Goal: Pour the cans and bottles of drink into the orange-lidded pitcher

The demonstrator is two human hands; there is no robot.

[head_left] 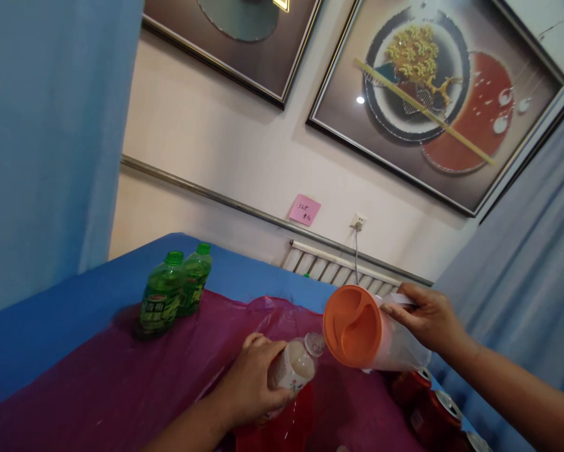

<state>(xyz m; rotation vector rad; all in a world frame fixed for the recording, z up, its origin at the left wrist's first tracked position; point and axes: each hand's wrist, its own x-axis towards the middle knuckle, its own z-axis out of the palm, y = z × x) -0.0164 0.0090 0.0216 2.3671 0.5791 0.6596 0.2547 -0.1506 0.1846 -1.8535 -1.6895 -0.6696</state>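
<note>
My left hand [256, 380] is wrapped round a small clear plastic bottle [297, 367] with a printed label and an open mouth, tilted to the right. In my right hand [427, 317] is the white handle of a translucent pitcher [401, 345] with an orange lid [352, 326]. The pitcher lies tipped nearly sideways, its lid close beside the bottle's mouth. Whether liquid passes between them I cannot tell. Below the bottle is a red plastic object [286, 424], partly hidden by my left hand.
Two green bottles [162, 295] stand at the left on the purple plastic sheet [122, 383] over a blue table. Several red cans [435, 417] line the right edge. Behind are a radiator [326, 267], a plugged-in cord [356, 251] and blue curtains [521, 251].
</note>
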